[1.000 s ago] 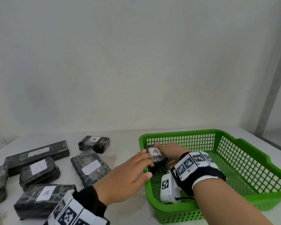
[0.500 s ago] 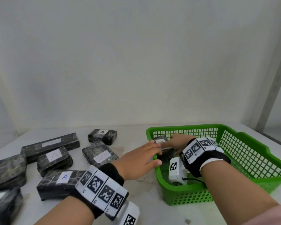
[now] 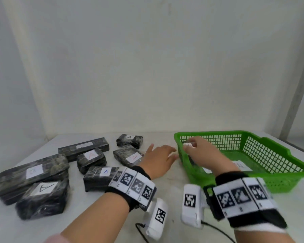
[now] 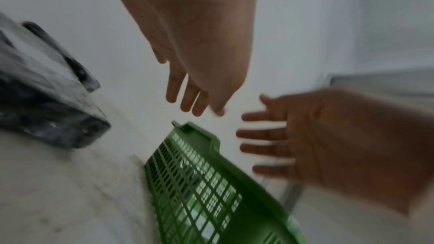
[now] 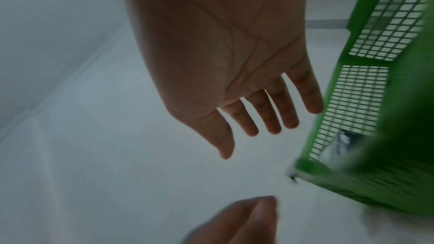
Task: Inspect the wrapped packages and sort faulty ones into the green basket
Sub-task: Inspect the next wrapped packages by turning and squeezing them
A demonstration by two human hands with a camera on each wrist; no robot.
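Observation:
A small black wrapped package (image 3: pixel 188 146) with a white label lies in the near-left corner of the green basket (image 3: pixel 270 155), seen through the mesh (image 5: pixel 341 141) in the right wrist view. My right hand (image 3: pixel 198 149) hovers over that corner with fingers straight (image 5: pixel 272 118) and holds nothing. Just left of the basket wall, my left hand (image 3: pixel 165 153) hangs above the table, fingers extended (image 4: pixel 187 99) and empty. Several black wrapped packages with white labels lie on the table to the left, the nearest marked with a blue A (image 3: pixel 105 171).
Two packages with red A labels (image 3: pixel 91 156) (image 3: pixel 133 157), one with a black A (image 3: pixel 129 137) and two long ones (image 3: pixel 83 146) (image 3: pixel 33 171) crowd the left of the white table (image 3: pixel 165 172). A white paper (image 3: pixel 240 165) lies on the basket floor. The wall stands close behind.
Both hands have let go of the small package, left in the basket's corner. The left hand has drawn back out over the table; the right hand has lifted and opened.

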